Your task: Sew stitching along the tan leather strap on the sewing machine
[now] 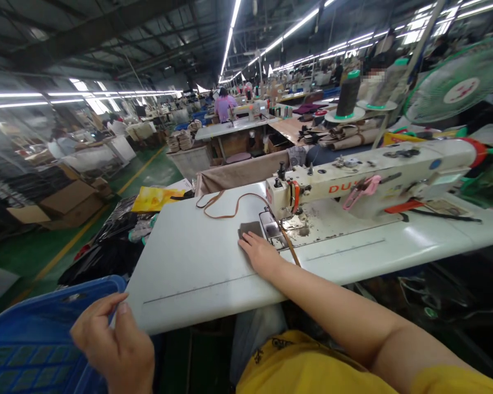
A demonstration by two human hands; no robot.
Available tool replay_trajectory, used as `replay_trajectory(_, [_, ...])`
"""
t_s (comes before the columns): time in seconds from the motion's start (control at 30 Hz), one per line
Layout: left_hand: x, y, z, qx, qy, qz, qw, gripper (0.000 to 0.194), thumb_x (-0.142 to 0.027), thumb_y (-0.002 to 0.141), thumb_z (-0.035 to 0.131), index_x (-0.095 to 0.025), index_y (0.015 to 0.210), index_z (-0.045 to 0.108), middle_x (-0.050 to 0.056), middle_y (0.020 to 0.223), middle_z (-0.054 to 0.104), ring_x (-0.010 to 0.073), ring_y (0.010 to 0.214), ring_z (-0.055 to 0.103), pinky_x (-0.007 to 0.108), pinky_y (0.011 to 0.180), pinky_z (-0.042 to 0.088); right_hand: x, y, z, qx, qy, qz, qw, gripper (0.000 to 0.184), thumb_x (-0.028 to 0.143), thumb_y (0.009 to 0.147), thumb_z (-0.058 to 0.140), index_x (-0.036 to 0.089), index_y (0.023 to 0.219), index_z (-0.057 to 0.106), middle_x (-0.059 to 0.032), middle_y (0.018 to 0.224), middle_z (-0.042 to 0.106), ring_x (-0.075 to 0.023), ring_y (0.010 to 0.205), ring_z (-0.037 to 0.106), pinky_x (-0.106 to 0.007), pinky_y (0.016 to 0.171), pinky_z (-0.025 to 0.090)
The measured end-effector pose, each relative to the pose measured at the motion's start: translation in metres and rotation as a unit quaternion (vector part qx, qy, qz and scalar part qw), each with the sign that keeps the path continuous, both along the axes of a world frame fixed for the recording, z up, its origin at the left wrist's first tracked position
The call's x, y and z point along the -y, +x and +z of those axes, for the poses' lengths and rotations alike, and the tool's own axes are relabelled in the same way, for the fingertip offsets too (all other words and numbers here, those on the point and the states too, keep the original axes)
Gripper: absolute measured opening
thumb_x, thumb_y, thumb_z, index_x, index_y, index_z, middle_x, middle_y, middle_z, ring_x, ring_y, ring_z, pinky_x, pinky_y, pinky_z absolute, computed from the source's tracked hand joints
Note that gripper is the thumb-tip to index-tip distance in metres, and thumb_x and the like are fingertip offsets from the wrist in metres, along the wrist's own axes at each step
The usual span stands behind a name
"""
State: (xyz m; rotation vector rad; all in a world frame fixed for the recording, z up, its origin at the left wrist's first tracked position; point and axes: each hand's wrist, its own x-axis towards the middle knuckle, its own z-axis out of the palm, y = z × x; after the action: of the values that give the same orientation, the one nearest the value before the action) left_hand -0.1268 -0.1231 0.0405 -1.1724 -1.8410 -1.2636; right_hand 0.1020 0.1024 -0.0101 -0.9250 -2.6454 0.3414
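My right hand [258, 253] lies flat on the white sewing table [197, 262], fingers stretched onto a small grey piece of material [250, 228] beside the needle plate. A white sewing machine [373, 178] stands just right of it. A brown strap [230, 205] loops across the table and runs under the machine head toward my arm. My left hand [113, 342] is at the lower left, fingers curled over the rim of a blue plastic crate [33, 334]; what it holds, if anything, is hidden.
Pink snips [361, 191] rest on the machine arm. Thread cones [348, 94] and a green fan [460, 82] stand behind it. Cardboard boxes [68, 205] and dark bags [110, 246] lie on the green floor at left. Other workers sit at tables farther back.
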Motion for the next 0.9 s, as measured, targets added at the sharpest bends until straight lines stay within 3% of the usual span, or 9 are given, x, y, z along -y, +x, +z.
replay_trajectory(0.1, [-0.019,0.003,-0.007,-0.033,-0.023,-0.034,0.999,0.024,-0.034,0.102,0.052,-0.015,0.1,0.066,0.016,0.103,0.067,0.0339,0.114,0.061,0.056,0.108,0.045,0.028,0.036,-0.01,0.025,-0.006,-0.011,1.0,0.051,0.002,0.093,0.05,0.006,0.142,0.063,-0.0256,0.152,0.055,-0.0332,0.147,0.051,-0.049,0.122,0.044])
replay_trajectory(0.2, [-0.036,0.005,-0.015,-0.043,-0.045,-0.067,0.996,0.024,-0.035,0.103,0.052,-0.015,0.103,0.064,0.015,0.104,0.066,0.0318,0.111,0.06,0.053,0.106,0.047,0.053,0.074,-0.005,0.008,-0.049,0.028,0.998,0.05,0.004,0.089,0.055,0.01,0.137,0.068,-0.0213,0.149,0.06,-0.0304,0.143,0.056,-0.045,0.122,0.044])
replay_trajectory(0.3, [-0.05,0.007,-0.023,-0.047,-0.065,-0.084,0.993,0.023,-0.035,0.103,0.051,-0.016,0.104,0.063,0.014,0.105,0.065,0.0305,0.109,0.059,0.052,0.106,0.047,0.052,0.122,0.012,-0.034,-0.177,0.069,0.981,0.057,0.003,0.084,0.055,0.023,0.134,0.072,-0.0073,0.136,0.073,-0.0243,0.125,0.07,-0.038,0.111,0.054])
replay_trajectory(0.4, [-0.062,0.01,-0.032,-0.035,-0.086,-0.101,0.991,0.022,-0.035,0.104,0.05,-0.017,0.106,0.062,0.014,0.107,0.065,0.0308,0.112,0.058,0.052,0.107,0.046,0.033,0.179,0.032,-0.112,-0.245,-0.004,0.963,0.051,0.011,0.091,0.052,0.028,0.134,0.072,-0.0019,0.129,0.076,-0.0231,0.118,0.073,-0.038,0.108,0.056])
replay_trajectory(0.53, [-0.078,0.025,-0.041,-0.014,-0.138,-0.163,0.977,0.025,-0.035,0.106,0.045,-0.017,0.11,0.062,0.013,0.109,0.064,0.0296,0.11,0.058,0.049,0.104,0.047,0.011,0.251,0.045,-0.228,-0.172,-0.152,0.946,0.039,0.031,0.1,0.055,0.025,0.135,0.072,-0.0045,0.13,0.075,-0.0271,0.123,0.071,-0.042,0.111,0.055])
replay_trajectory(0.63, [-0.094,0.045,-0.05,-0.008,-0.201,-0.216,0.955,0.029,-0.038,0.107,0.041,-0.018,0.114,0.061,0.013,0.113,0.062,0.0297,0.114,0.057,0.048,0.104,0.047,-0.001,0.285,0.035,-0.24,-0.068,-0.207,0.946,0.039,0.033,0.102,0.054,0.026,0.137,0.07,-0.0061,0.133,0.074,-0.0278,0.122,0.071,-0.047,0.112,0.055])
replay_trajectory(0.77, [-0.113,0.071,-0.062,-0.024,-0.243,-0.269,0.932,0.033,-0.04,0.107,0.04,-0.017,0.117,0.06,0.014,0.119,0.06,0.0315,0.118,0.056,0.05,0.107,0.045,-0.018,0.292,0.009,-0.187,0.084,-0.176,0.963,0.044,0.018,0.103,0.044,0.023,0.14,0.068,-0.0081,0.14,0.07,-0.026,0.142,0.057,-0.049,0.118,0.049])
replay_trajectory(0.9, [-0.128,0.076,-0.075,-0.048,-0.252,-0.289,0.922,0.037,-0.047,0.103,0.041,-0.017,0.116,0.06,0.015,0.116,0.062,0.0353,0.115,0.056,0.057,0.107,0.045,-0.049,0.28,-0.009,-0.106,0.149,-0.134,0.974,0.049,0.008,0.099,0.044,0.023,0.14,0.067,-0.0078,0.144,0.067,-0.0245,0.148,0.05,-0.049,0.12,0.046])
